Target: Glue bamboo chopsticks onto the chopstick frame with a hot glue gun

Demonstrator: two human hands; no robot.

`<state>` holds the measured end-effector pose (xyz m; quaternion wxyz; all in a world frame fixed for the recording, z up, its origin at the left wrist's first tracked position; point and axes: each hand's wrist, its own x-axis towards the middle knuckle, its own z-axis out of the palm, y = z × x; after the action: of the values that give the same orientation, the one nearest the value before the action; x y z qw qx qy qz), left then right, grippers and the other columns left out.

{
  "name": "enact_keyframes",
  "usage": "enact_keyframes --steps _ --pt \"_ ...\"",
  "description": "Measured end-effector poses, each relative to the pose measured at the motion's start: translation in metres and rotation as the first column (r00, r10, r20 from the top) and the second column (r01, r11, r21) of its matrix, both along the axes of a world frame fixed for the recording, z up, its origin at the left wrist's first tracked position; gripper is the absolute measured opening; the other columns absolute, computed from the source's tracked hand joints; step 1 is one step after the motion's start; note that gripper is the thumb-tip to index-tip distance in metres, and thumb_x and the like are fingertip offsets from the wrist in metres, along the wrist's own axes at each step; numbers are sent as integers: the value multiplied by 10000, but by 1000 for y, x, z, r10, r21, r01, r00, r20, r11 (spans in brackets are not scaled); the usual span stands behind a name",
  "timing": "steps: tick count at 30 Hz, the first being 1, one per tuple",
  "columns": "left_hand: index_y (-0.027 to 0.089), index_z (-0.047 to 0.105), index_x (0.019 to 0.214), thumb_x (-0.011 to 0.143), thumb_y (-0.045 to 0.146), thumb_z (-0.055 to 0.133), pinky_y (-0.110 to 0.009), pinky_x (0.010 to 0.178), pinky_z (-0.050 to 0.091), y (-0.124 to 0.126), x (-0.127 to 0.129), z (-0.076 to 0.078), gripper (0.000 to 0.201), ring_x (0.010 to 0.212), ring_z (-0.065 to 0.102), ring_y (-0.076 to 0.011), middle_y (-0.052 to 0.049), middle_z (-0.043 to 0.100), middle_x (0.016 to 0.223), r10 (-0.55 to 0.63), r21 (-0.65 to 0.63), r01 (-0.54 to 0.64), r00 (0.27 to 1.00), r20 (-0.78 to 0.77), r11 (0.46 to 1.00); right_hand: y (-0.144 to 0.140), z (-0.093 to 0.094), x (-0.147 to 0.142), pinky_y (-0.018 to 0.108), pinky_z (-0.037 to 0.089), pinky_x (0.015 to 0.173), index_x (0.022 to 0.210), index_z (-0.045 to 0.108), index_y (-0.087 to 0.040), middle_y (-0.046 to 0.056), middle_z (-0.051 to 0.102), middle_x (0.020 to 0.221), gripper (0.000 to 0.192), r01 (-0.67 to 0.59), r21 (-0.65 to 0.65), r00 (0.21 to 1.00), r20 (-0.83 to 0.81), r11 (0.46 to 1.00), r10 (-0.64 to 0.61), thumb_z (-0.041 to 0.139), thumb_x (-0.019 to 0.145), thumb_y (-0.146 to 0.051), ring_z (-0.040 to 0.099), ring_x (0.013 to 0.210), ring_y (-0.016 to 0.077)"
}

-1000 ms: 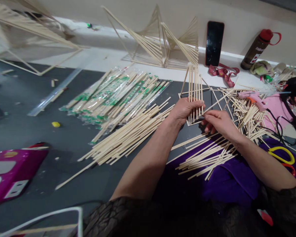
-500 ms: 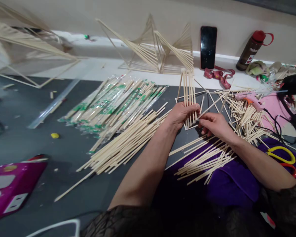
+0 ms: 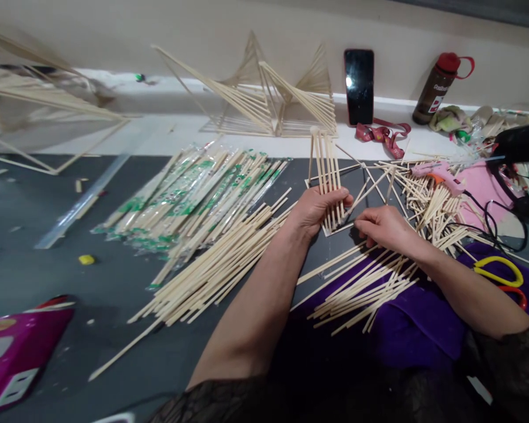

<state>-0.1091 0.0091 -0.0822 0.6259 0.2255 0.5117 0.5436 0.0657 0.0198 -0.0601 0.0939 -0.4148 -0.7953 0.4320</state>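
My left hand [image 3: 314,207] is closed round a small frame of wooden sticks [image 3: 328,154], with the thumb across several parallel sticks that slant up from its base. The frame's triangular base rests on the grey table. My right hand [image 3: 384,226] is just right of the frame's near corner, its fingertips curled and pinched together. Whether anything small sits between them is hidden. Under the right wrist, loose sticks [image 3: 357,299] lie on a purple cloth [image 3: 427,338]. A heap of short sticks [image 3: 436,205] lies beyond the right forearm.
Wrapped chopsticks [image 3: 194,194] and loose chopsticks [image 3: 220,270] lie left. Finished-looking stick structures [image 3: 247,100] stand by the wall, near a phone [image 3: 359,85] and a bottle [image 3: 435,91]. A pink glue gun [image 3: 445,176], its cable and yellow-handled scissors [image 3: 498,271] are right.
My right fingertips have drawn slightly away from the frame's near right corner. My left hand keeps its hold. The whole view has shifted a little.
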Motion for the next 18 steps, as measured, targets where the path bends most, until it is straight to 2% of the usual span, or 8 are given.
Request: enact_keyframes --steps 2,4,6,7,10,13,16,18 --pt "103 671 659 520 240 823 -216 525 477 0 0 1 248 543 618 -124 -40 686 612 0 5 0 1000 1 1000 2 -2 -1 207 417 520 744 654 -152 20 635 595 255 -35 155 998 61 987 26 458 889 -226 607 517 109" --pt "99 671 657 514 240 827 -214 520 479 1 0 1 254 539 617 -124 -43 684 606 -3 8 3 1000 1 1000 4 -4 -4 238 436 608 850 681 -151 55 690 709 233 -66 324 992 123 944 27 457 893 -202 641 644 149" --pt "97 671 654 506 244 831 -213 497 475 1 0 0 263 513 604 -120 -43 680 596 -2 9 2 1000 -6 1000 6 -6 -8 268 449 685 974 686 -142 97 722 861 239 -74 413 987 158 908 9 469 885 -185 662 770 192" --pt "98 673 654 503 249 834 -214 484 472 2 -1 0 267 497 596 -118 -41 679 592 1 10 -1 1000 -9 1000 7 -7 -11 276 454 703 1016 682 -133 110 724 895 253 -67 416 987 161 907 -1 475 880 -183 667 798 206" --pt "103 677 656 500 259 837 -212 456 462 2 -2 -2 272 469 577 -111 -35 679 589 5 14 -5 1000 -15 1000 9 -7 -16 263 466 669 1053 678 -124 91 715 789 274 8 307 991 123 952 -48 476 879 -184 668 707 189" --pt "106 673 664 507 251 833 -205 461 460 1 -2 -2 267 476 581 -108 -37 683 598 -1 17 1 1000 -12 1000 9 -6 -18 212 462 548 1046 670 -147 37 677 673 264 145 136 988 40 980 -151 465 887 -195 633 563 134" --pt "105 670 672 515 244 831 -208 492 474 1 -1 -1 265 498 593 -110 -39 684 607 -7 17 7 1000 -3 1000 11 -10 -20 171 421 409 1009 641 -156 27 676 732 219 261 -104 959 -81 960 -270 464 900 -224 613 510 97" --pt "107 670 664 518 248 827 -220 517 486 1 0 -1 256 518 605 -120 -39 683 608 -13 15 13 1000 2 1000 13 -14 -23 155 385 344 947 615 -153 8 657 714 172 297 -309 921 -158 903 -357 459 910 -215 591 466 76"
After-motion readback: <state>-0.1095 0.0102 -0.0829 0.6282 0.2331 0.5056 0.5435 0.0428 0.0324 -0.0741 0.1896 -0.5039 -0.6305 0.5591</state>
